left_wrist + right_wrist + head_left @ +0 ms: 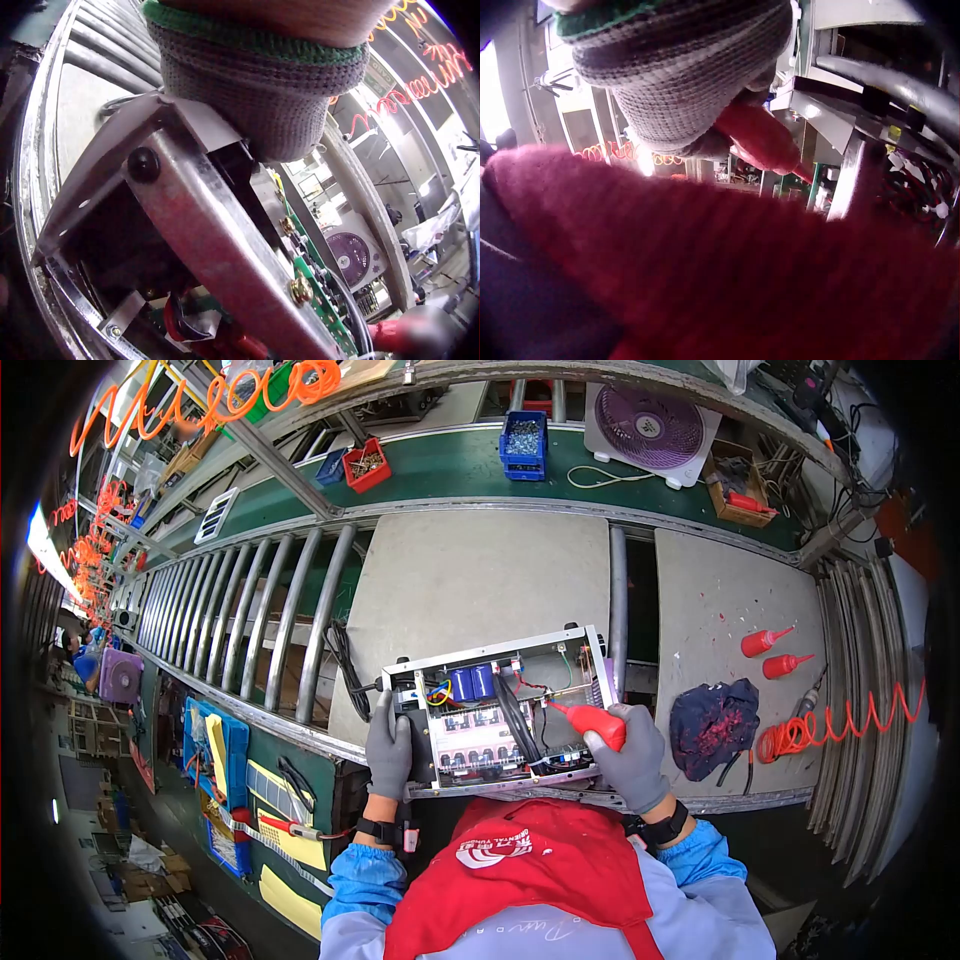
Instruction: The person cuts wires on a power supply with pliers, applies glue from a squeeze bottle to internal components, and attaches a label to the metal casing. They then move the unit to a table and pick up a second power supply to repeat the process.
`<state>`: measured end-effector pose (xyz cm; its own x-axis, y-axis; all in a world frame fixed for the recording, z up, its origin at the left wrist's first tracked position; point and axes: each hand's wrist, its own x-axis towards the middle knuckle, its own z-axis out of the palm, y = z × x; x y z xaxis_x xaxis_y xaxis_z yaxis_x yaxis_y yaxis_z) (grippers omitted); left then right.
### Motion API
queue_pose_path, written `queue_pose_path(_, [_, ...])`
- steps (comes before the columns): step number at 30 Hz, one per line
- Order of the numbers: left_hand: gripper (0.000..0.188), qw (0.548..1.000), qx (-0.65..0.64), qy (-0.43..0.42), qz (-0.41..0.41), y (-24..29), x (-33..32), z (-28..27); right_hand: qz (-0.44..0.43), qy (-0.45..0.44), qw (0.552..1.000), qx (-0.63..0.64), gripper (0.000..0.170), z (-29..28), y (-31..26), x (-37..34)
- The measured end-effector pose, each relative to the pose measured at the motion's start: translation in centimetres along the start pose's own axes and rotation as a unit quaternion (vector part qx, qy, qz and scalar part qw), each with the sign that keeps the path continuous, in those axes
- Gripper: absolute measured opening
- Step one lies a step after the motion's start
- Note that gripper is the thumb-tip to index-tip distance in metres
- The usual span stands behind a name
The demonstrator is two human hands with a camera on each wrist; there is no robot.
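Note:
An open metal chassis (pixel 512 788) holds circuit boards, blue cylindrical parts (pixel 471 683) and bundled wires, its near side by the red apron. My gloved left hand (pixel 388 750) grips the chassis's left end, thumb and fingers along the edge. In the left wrist view, the glove (pixel 255 105) lies behind the metal frame (pixel 217 232), which hides its fingers. My gloved right hand (pixel 637 758) holds a red squeeze bottle (pixel 603 726), its thin nozzle pointing left over the wiring. The right wrist view shows the bottle (pixel 761 139) beneath the curled glove (pixel 682 82).
Two more red bottles (pixel 767 641) and a dark red-stained cloth (pixel 713 728) lie on the right board. Steel rollers (pixel 245 625) run left. A blue bin (pixel 524 445), a red bin (pixel 367 465) and a purple fan (pixel 650 425) stand on the far shelf.

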<state>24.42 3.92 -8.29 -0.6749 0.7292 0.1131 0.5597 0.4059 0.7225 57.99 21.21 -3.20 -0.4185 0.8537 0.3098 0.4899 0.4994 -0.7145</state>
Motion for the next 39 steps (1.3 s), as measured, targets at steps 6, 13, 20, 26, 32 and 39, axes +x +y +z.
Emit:
queue_pose_path(6, [0.050,0.996,0.088,-0.014,-0.014,0.3,0.2,-0.3,0.014,0.009,1.000,0.018,0.040,0.6,1.1,-0.1])
queue_pose_path(13, [0.042,0.950,0.145,-0.044,0.272,11.8,1.9,0.4,0.099,0.013,0.991,0.085,0.040,-0.3,2.1,-0.4])
queue_pose_path(20, [0.046,0.878,0.288,-0.211,0.318,16.1,1.1,10.3,0.197,0.077,0.949,0.235,0.042,-4.6,3.0,-0.9])
queue_pose_path(26, [0.044,0.834,0.415,-0.226,0.284,16.2,2.4,13.7,0.237,0.109,0.917,0.301,0.039,-6.8,5.4,-1.7])
queue_pose_path(32, [0.042,0.794,0.438,-0.272,0.322,15.9,3.5,13.9,0.274,0.115,0.890,0.346,0.039,-8.1,6.2,-2.6])
queue_pose_path(39, [0.040,0.784,0.427,-0.274,0.356,15.0,3.8,13.9,0.255,0.109,0.905,0.321,0.041,-8.8,5.7,-4.0])
